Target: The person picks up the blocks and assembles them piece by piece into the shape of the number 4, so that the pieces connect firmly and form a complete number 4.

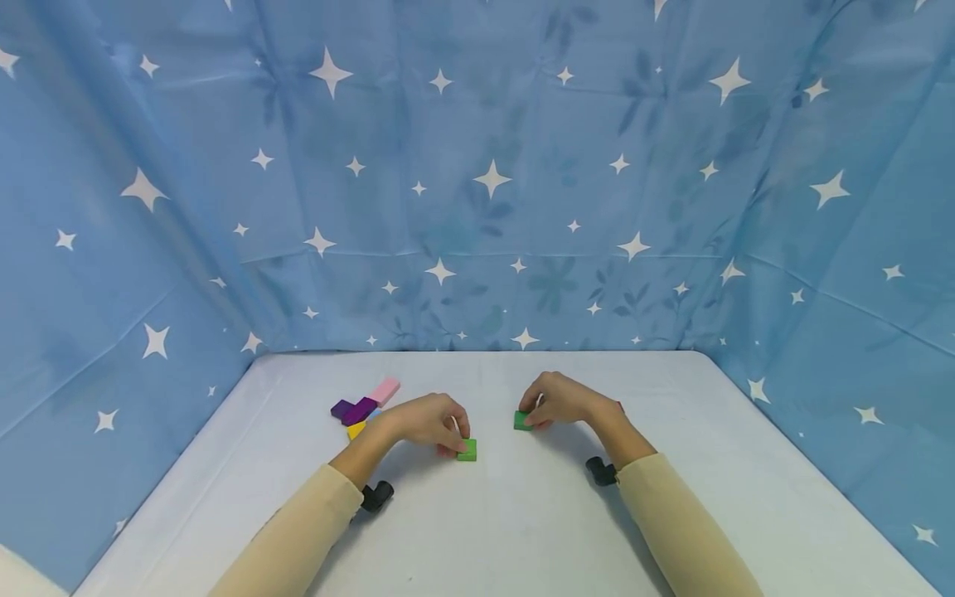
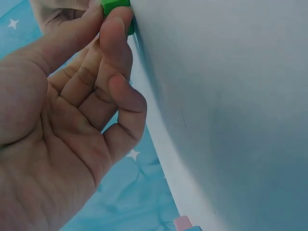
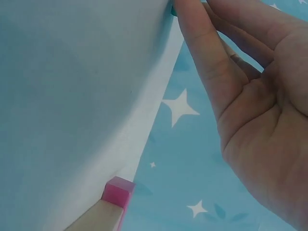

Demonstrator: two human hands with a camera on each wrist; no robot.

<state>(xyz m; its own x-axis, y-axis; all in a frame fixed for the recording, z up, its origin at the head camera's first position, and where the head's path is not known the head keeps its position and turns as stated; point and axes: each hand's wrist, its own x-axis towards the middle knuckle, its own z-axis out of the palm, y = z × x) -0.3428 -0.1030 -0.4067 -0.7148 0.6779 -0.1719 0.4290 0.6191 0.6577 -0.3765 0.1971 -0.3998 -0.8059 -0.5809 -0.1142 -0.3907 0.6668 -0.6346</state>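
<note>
On a white desk (image 1: 515, 531), the left hand (image 1: 425, 419) is pinching a light-green block (image 1: 469, 451), the right hand (image 1: 563, 399) a darker-green block (image 1: 521, 421).
Light, even pressure is likely serving best.

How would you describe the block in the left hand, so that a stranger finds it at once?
On the white table, find the left hand, near a group of coloured blocks. This hand pinches a bright green block. Its lighter shade sets it apart from the darker green block in the right hand.
</note>
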